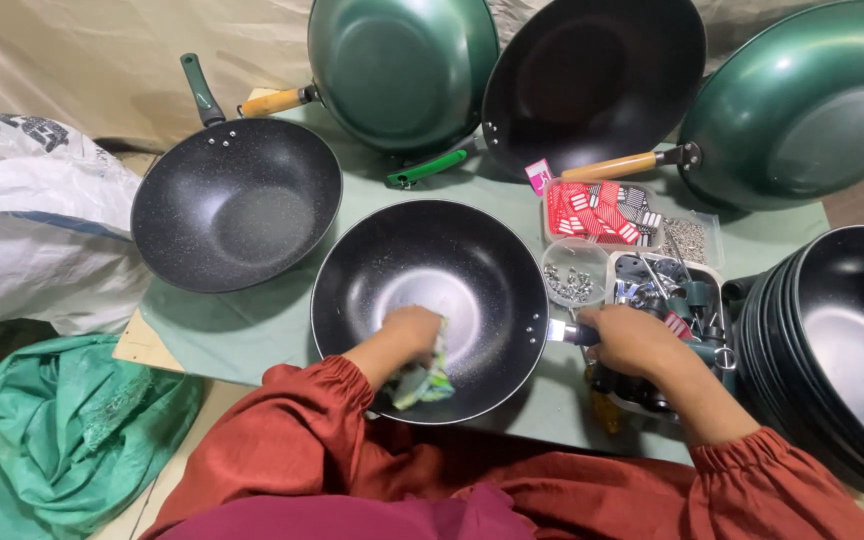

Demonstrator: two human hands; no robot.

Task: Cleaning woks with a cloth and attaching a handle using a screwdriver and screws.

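A black non-stick wok lies in front of me on the green-covered table. My left hand is inside it, closed on a patterned cloth pressed against the wok's inner wall. At the wok's right side my right hand grips the stub of the handle bracket, holding the pan steady.
Another black wok sits to the left, and three more woks lean at the back. A stack of black woks stands at the right. Small trays with screws, red packets and metal parts lie between. A green cloth and white sack lie left.
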